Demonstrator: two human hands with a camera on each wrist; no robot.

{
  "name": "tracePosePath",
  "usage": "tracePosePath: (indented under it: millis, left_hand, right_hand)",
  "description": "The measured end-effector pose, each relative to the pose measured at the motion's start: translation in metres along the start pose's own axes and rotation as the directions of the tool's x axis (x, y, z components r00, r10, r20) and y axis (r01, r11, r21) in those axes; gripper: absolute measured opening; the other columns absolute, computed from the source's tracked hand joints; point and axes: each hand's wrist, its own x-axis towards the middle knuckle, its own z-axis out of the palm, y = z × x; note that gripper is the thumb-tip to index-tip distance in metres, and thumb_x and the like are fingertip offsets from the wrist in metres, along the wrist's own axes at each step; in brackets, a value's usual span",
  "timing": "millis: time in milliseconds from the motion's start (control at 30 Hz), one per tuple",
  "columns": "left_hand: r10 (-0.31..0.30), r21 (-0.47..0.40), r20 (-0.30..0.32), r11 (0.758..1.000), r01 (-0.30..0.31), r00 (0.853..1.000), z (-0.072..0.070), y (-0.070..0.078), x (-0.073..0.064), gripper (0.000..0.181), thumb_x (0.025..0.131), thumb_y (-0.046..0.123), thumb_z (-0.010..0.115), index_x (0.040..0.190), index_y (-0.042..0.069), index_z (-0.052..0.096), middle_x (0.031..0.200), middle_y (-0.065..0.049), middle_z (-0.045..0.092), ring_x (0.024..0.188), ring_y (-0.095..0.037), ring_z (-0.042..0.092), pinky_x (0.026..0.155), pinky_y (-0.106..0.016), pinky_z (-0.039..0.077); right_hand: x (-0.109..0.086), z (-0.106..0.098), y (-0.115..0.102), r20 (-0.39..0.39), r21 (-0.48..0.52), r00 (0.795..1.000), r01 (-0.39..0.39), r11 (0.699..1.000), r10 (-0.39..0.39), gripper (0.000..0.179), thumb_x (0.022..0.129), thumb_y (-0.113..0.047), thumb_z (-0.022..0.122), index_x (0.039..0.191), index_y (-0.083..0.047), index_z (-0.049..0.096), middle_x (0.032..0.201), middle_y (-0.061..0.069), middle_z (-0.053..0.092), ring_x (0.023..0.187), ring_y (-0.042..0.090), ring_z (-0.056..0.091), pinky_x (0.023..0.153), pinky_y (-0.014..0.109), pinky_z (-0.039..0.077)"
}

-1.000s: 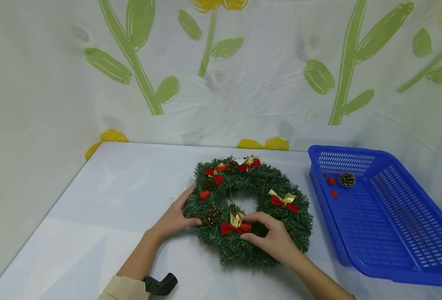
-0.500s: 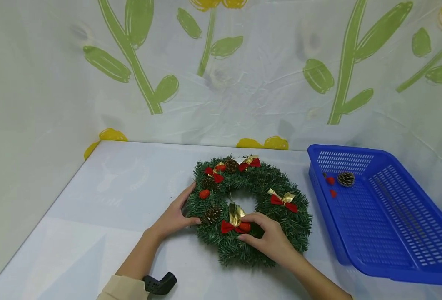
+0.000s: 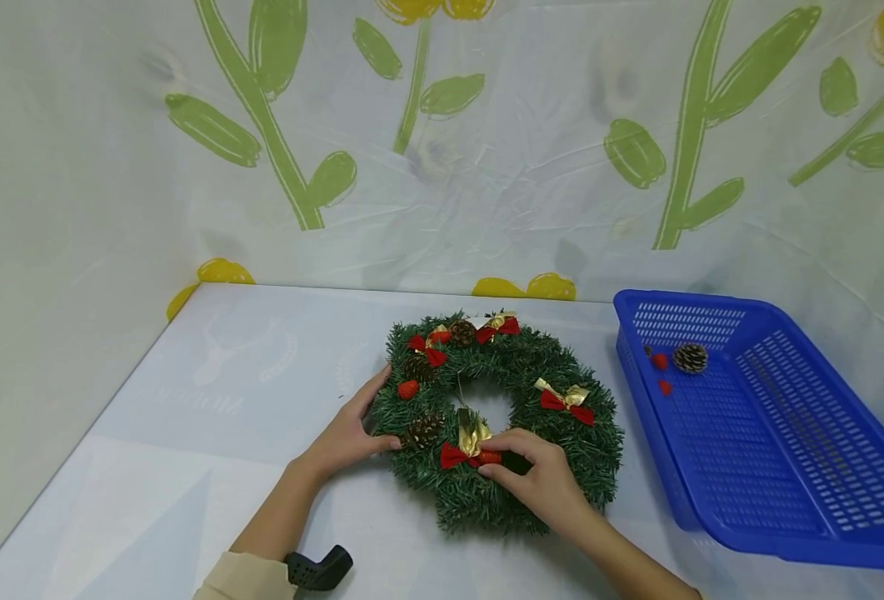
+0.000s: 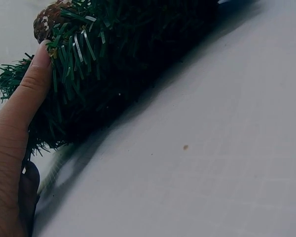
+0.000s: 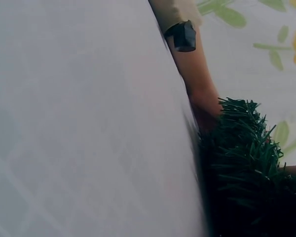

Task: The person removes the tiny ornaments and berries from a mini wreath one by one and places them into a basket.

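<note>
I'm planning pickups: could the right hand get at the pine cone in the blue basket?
Probably yes: nothing covers the pine cone and the blue basket is open-topped, but the right hand is busy pinching a red ornament.

Bristly plastic-looking wreath point(image 3: 539, 358) bears glossy foil-like ribbon point(image 3: 471, 433), matt cloth-like bow point(image 3: 452, 456) and rough woody pinecone point(image 3: 424, 429); basket point(image 3: 756, 475), smooth plastic

Blue slotted basket point(image 3: 779, 475) at right, pinecone point(image 3: 691, 358) inside it, flower-print backdrop point(image 3: 516, 183), pale tabletop point(image 3: 187, 417)
</note>
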Motion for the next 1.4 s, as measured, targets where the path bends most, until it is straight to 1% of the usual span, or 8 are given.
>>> tracePosePath:
  millis: [167, 400, 533, 700, 900, 1100, 1200, 1400]
  left_hand:
    - [0.002, -0.006, 0.002, 1.000, -0.002, 1.000, 0.000, 0.000, 0.000, 0.105, 0.072, 0.054, 0.073, 0.153, 0.023, 0.015, 0.158, -0.010, 0.015, 0.144, -0.036, 0.013, 0.111, -0.057, 0.021]
    - [0.002, -0.010, -0.002, 1.000, -0.002, 1.000, 0.000, 0.000, 0.000, 0.104, 0.072, 0.054, 0.074, 0.153, 0.024, 0.016, 0.158, -0.009, 0.015, 0.144, -0.036, 0.013, 0.111, -0.058, 0.021]
    - [0.001, -0.007, -0.004, 1.000, -0.001, 1.000, 0.000, -0.001, -0.001, 0.103, 0.072, 0.053, 0.074, 0.153, 0.025, 0.016, 0.158, -0.010, 0.015, 0.143, -0.037, 0.013, 0.111, -0.058, 0.022]
    - [-0.010, -0.011, 0.001, 1.000, 0.010, 1.000, 0.001, -0.001, -0.002, 0.102, 0.074, 0.051, 0.074, 0.153, 0.026, 0.015, 0.158, -0.009, 0.014, 0.144, -0.036, 0.013, 0.111, -0.058, 0.021]
    - [-0.004, -0.008, -0.001, 1.000, 0.004, 1.000, 0.000, 0.002, -0.001, 0.104, 0.073, 0.051, 0.075, 0.154, 0.022, 0.015, 0.158, -0.011, 0.015, 0.143, -0.037, 0.014, 0.110, -0.059, 0.022]
    - [-0.018, -0.015, 0.005, 1.000, 0.019, 1.000, -0.002, 0.001, -0.001, 0.104, 0.074, 0.043, 0.077, 0.154, 0.020, 0.015, 0.158, -0.012, 0.014, 0.143, -0.038, 0.013, 0.109, -0.060, 0.023]
    - [-0.030, -0.018, 0.004, 0.999, 0.030, 1.000, -0.002, 0.001, -0.002, 0.103, 0.074, 0.039, 0.078, 0.154, 0.021, 0.015, 0.158, -0.012, 0.014, 0.143, -0.038, 0.013, 0.109, -0.060, 0.023]
    - [-0.034, -0.012, 0.003, 0.999, 0.034, 0.999, -0.002, 0.001, -0.001, 0.103, 0.075, 0.040, 0.078, 0.154, 0.022, 0.015, 0.158, -0.012, 0.014, 0.143, -0.038, 0.013, 0.109, -0.060, 0.024]
  right_hand:
    - [0.000, -0.001, 0.000, -0.030, 0.036, 1.000, -0.005, 0.999, 0.006, 0.023, 0.077, -0.017, 0.077, 0.100, -0.016, 0.074, 0.098, -0.004, 0.070, 0.093, 0.011, 0.066, 0.083, 0.031, 0.054]
    - [0.001, -0.007, -0.002, 0.017, 0.124, 0.997, -0.080, 0.989, 0.078, 0.024, 0.079, -0.018, 0.076, 0.103, -0.016, 0.073, 0.103, -0.003, 0.069, 0.098, 0.009, 0.063, 0.090, 0.031, 0.051]
    - [0.001, -0.008, -0.003, 0.011, 0.139, 0.999, -0.047, 0.989, 0.046, 0.025, 0.079, -0.015, 0.077, 0.103, -0.013, 0.073, 0.103, 0.000, 0.069, 0.098, 0.008, 0.063, 0.089, 0.028, 0.051]
    - [0.003, -0.013, -0.005, -0.027, 0.156, 0.999, 0.032, 0.987, -0.029, 0.023, 0.077, -0.007, 0.077, 0.100, -0.008, 0.073, 0.100, 0.004, 0.070, 0.096, 0.008, 0.063, 0.087, 0.023, 0.051]
    - [0.006, -0.024, -0.009, -0.065, 0.195, 0.994, 0.101, 0.976, -0.090, 0.024, 0.074, 0.001, 0.077, 0.098, -0.002, 0.072, 0.097, 0.010, 0.070, 0.093, 0.008, 0.064, 0.080, 0.024, 0.054]
    - [0.008, -0.030, -0.012, -0.082, 0.183, 0.990, 0.127, 0.975, -0.113, 0.028, 0.072, 0.003, 0.078, 0.098, -0.007, 0.074, 0.095, 0.009, 0.071, 0.089, 0.008, 0.065, 0.075, 0.022, 0.055]
    - [0.008, -0.034, -0.014, -0.096, 0.194, 0.989, 0.126, 0.973, -0.109, 0.028, 0.071, 0.005, 0.077, 0.097, -0.004, 0.073, 0.095, 0.009, 0.071, 0.087, 0.008, 0.066, 0.074, 0.022, 0.055]
    - [0.007, -0.046, -0.019, -0.103, 0.195, 0.990, 0.110, 0.975, -0.091, 0.029, 0.070, 0.007, 0.078, 0.097, -0.004, 0.074, 0.094, 0.007, 0.071, 0.086, 0.008, 0.066, 0.073, 0.023, 0.056]
